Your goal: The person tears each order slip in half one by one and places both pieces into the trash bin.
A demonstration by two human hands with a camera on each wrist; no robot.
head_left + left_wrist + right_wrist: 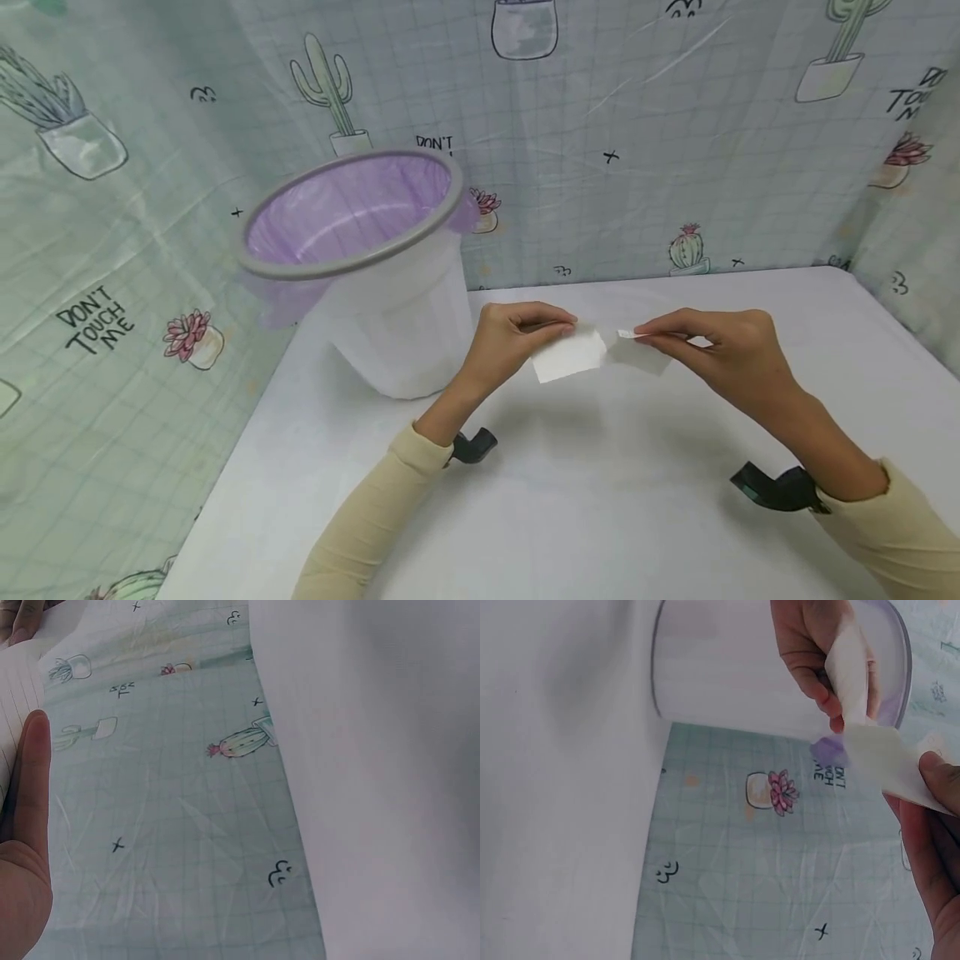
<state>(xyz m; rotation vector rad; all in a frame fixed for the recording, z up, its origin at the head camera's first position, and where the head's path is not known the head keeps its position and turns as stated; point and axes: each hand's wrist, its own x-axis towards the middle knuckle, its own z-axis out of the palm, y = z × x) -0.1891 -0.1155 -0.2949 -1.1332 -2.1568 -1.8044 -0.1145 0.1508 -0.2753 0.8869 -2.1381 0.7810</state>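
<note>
My left hand (501,340) pinches a small white piece of paper (568,355) between thumb and fingers above the table. Faint ruled lines show on the paper (21,690) in the left wrist view. To its right, my right hand (731,354) pinches a second white piece of paper (641,355), which has a folded or bent upper edge. The two pieces come close together between the hands. In the right wrist view their edges overlap, and I cannot tell whether they are still joined at a corner.
A white bin (405,325) with a grey rim and a purple bag liner (352,208) stands on the white table (525,525), left of the hands. Behind and to the left hangs a pale green cloth (570,208) printed with cacti. Black wrist devices (780,489) jut out from both forearms.
</note>
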